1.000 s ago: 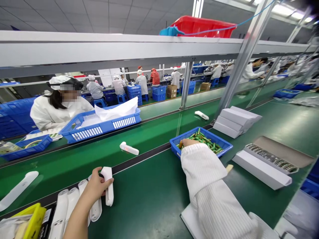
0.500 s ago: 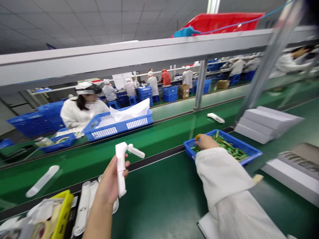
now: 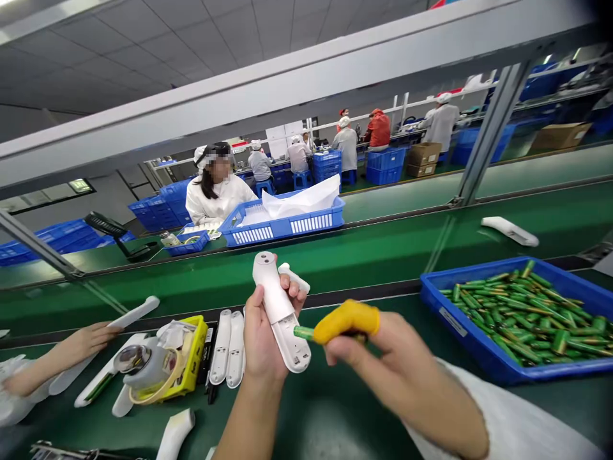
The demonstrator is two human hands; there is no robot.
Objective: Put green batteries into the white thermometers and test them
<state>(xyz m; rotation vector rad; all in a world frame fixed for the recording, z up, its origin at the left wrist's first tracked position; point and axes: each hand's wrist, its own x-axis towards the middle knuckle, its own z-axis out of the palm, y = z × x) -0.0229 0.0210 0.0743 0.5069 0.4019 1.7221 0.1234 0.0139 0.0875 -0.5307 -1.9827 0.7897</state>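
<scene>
Grips a white handheld device [image 3: 274, 292] in left hand [image 3: 263, 342], pinches a green battery [image 3: 303, 333] in right hand [image 3: 378, 348], at the open compartment [image 3: 290, 344], near blue battery tray [image 3: 474, 348].

A white device [image 3: 275, 294] tilts in the left hand [image 3: 262, 342] above the table [image 3: 330, 406], two dark spots on its upper end, its lower compartment [image 3: 290, 342] uncovered. Right of the device, a slim green battery [image 3: 303, 333], nearly level in the right hand [image 3: 383, 345], points at the opening; contact is unclear.
</scene>
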